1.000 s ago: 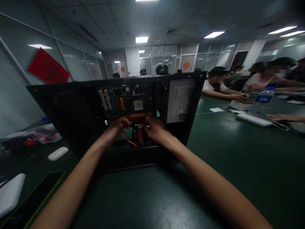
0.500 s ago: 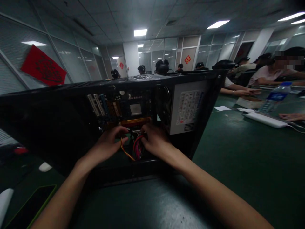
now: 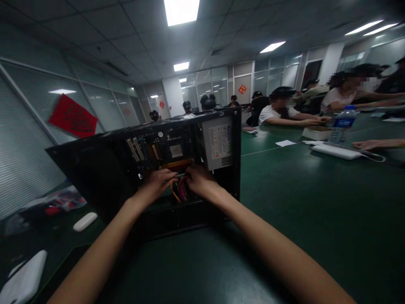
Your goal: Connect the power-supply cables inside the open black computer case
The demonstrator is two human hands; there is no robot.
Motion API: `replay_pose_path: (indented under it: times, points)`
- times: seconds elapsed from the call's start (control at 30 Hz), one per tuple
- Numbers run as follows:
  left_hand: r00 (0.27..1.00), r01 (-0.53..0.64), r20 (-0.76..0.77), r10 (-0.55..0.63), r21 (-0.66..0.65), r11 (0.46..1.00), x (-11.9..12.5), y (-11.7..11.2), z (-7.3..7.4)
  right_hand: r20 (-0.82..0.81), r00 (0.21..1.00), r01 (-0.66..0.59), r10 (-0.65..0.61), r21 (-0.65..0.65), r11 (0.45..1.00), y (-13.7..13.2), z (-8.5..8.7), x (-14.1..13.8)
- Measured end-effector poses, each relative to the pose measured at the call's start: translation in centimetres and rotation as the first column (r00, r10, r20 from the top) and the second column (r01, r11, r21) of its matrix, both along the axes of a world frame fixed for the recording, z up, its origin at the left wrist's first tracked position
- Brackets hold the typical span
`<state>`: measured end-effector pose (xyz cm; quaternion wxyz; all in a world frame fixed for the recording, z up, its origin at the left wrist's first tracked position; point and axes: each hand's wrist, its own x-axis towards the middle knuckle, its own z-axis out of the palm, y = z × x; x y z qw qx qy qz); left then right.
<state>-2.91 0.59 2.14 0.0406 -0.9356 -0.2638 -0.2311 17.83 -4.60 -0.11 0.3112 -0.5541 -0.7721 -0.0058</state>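
Note:
A black computer case (image 3: 202, 217) stands on the table with its open side toward me. Inside, my left hand (image 3: 156, 181) has its fingers closed around a thin yellow cable (image 3: 173, 192). My right hand (image 3: 201, 179) is beside it, its fingers closed at the top of a red and dark cable bundle (image 3: 182, 190). Its fingertips are partly hidden. Just above both hands are the orange memory slots (image 3: 177, 164) of the motherboard (image 3: 161, 147). The silver power supply (image 3: 218, 143) sits at the upper right of the case.
Left of the case lie a white oval object (image 3: 85, 221), a white device (image 3: 25, 278) and a plastic bag (image 3: 60, 202). On the right are a water bottle (image 3: 342, 124), a white power strip (image 3: 337, 152), a paper slip (image 3: 285, 143) and an open box (image 3: 316, 133). Other people sit beyond.
My view has drawn back and tilted up, so the case looks smaller. My left hand has come closer to my right hand at the cables.

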Motion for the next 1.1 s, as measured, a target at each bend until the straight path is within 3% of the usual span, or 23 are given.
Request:
replay_pose_path:
  times: [0.07,0.17,0.3,0.47,0.7,0.9,1.1]
  points:
    - [0.995,0.081,-0.057,-0.079,0.028,0.996,0.1,1.2,-0.1,0.027,1.000,-0.008,0.008,-0.005,1.000,0.0,0.1,0.0]
    - [0.992,0.113,-0.064,-0.110,0.037,0.993,-0.1,2.3,-0.4,0.037,0.999,-0.016,0.016,-0.009,1.000,0.0,0.0,0.0]
    - [0.999,0.001,0.047,-0.004,0.045,0.999,-0.2,2.8,-1.5,0.054,0.999,-0.005,0.007,-0.030,1.000,-0.2,0.2,0.0]
    - [0.997,-0.068,0.040,0.066,0.044,0.997,0.3,2.7,-2.5,0.078,0.997,0.017,-0.011,-0.073,0.997,-0.7,0.7,-0.2]
    - [0.993,-0.121,0.011,0.120,0.068,0.990,0.5,2.2,-2.6,0.131,0.991,0.001,0.018,-0.146,0.989,-0.6,0.4,-0.2]
    - [0.982,-0.180,-0.046,0.182,0.058,0.982,0.6,1.8,-2.6,0.185,0.978,-0.079,0.101,-0.126,0.989,-0.4,-0.3,-0.2]
    - [0.967,-0.226,-0.101,0.235,0.090,0.970,0.6,1.8,-2.7,0.202,0.973,-0.086,0.108,-0.116,0.989,-0.1,-0.7,-0.4]
